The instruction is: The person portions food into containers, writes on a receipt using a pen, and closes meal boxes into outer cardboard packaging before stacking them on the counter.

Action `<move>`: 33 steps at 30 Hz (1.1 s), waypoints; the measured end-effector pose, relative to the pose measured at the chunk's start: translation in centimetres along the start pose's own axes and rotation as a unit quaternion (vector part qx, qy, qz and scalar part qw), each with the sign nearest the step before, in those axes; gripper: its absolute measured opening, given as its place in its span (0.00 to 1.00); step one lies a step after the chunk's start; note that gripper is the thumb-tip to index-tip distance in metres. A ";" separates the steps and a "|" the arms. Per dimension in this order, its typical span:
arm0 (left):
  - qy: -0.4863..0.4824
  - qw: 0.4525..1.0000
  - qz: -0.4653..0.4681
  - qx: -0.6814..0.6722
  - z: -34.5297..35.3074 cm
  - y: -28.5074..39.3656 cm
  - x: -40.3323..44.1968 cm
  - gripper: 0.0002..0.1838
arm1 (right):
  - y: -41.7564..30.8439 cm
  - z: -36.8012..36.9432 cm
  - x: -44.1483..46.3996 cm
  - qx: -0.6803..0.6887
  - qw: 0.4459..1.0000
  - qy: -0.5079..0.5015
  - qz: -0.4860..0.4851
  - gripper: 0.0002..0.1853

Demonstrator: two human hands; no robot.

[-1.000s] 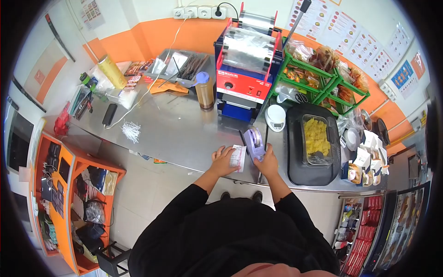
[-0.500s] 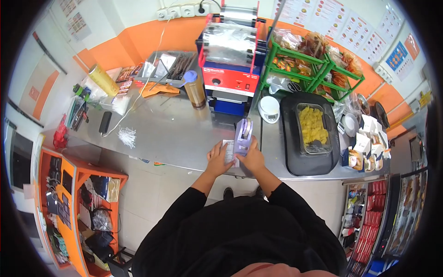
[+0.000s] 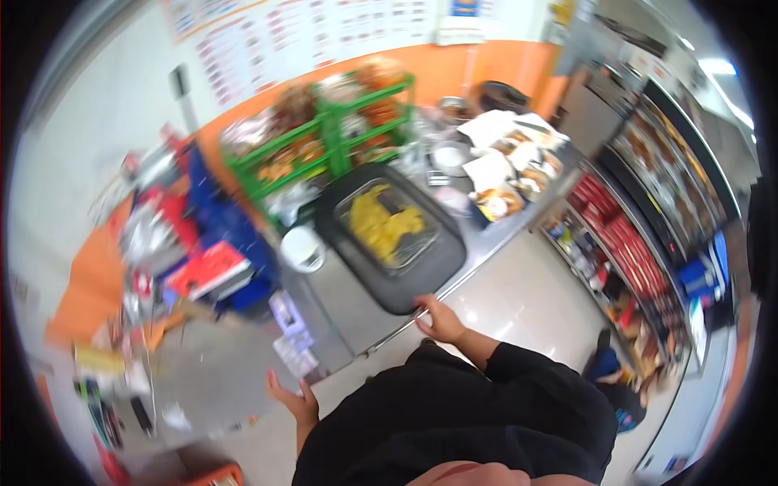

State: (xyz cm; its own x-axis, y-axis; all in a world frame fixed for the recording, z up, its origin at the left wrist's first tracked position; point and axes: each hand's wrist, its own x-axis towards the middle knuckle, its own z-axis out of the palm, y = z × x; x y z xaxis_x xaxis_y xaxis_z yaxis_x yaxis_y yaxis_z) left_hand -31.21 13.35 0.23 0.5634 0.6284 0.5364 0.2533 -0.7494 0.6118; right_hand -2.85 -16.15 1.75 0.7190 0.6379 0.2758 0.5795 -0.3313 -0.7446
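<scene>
Has left grip [image 3: 295,400] spread near the paper [image 3: 295,356], tape dispenser [image 3: 290,318] just beyond; right grip [image 3: 442,321] loosely spread beside the tray [image 3: 391,293]. Take stiff-looking, probably light dispenser by its sides; pinch limp paper's edge.

A white wall [image 3: 105,97] with an orange band [image 3: 93,279] below it runs across the upper left and top of the frame, printed sheets [image 3: 308,32] fixed along its upper part. The metal tabletop [image 3: 211,373] slants from the lower left toward the upper right, above a pale, glossy floor [image 3: 519,296]. At right stand stocked shelves [image 3: 620,243] beside a glass-fronted cabinet [image 3: 681,162], and a bright ceiling light [image 3: 717,67] shines at upper right.
</scene>
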 end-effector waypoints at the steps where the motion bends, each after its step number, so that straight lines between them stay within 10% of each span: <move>1: 0.002 0.999 0.030 0.014 0.9 1.0 0.2 0.37 | 1.9 -2.4 -0.1 -0.040 0.997 0.055 0.026 0.27; 5: -0.034 0.979 0.176 -0.099 5.9 6.9 2.6 0.32 | 10.8 -11.1 0.4 -0.002 0.916 0.366 0.163 0.16; 7: -0.201 0.936 0.248 -0.146 9.1 11.9 5.9 0.25 | 15.8 -15.8 1.0 -0.044 0.886 0.420 0.189 0.12; 11: -0.244 0.918 0.249 -0.191 18.4 23.5 11.2 0.20 | 25.7 -23.4 4.0 0.046 0.896 0.380 0.226 0.15; 20: -0.300 0.884 -0.067 -0.351 47.7 37.0 16.5 0.39 | 36.5 -31.3 11.0 0.162 0.964 0.077 0.195 0.21; 22: -0.299 0.814 -0.287 -0.407 52.5 37.1 16.7 0.41 | 37.6 -31.2 12.7 0.213 0.959 0.067 0.174 0.25; 29: -0.476 0.754 -0.292 -0.345 50.4 36.8 16.9 0.37 | 36.4 -31.8 16.6 0.516 0.840 0.029 0.168 0.28; 31: -0.538 0.778 -0.105 -0.308 48.9 36.6 14.9 0.31 | 37.3 -32.2 16.1 0.538 0.828 -0.060 0.146 0.26; 33: -0.550 0.744 -0.151 -0.348 49.8 36.0 12.8 0.31 | 36.1 -32.8 15.1 0.297 0.948 -0.035 0.108 0.16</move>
State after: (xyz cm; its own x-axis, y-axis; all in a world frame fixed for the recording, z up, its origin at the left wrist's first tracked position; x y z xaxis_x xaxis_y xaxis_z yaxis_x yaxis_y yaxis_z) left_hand 24.30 -15.98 0.13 0.9631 -0.0917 -0.2530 0.2464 -0.0773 0.9661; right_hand 41.52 -41.24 -0.98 0.7568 0.6516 0.0525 0.0888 -0.0230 -0.9958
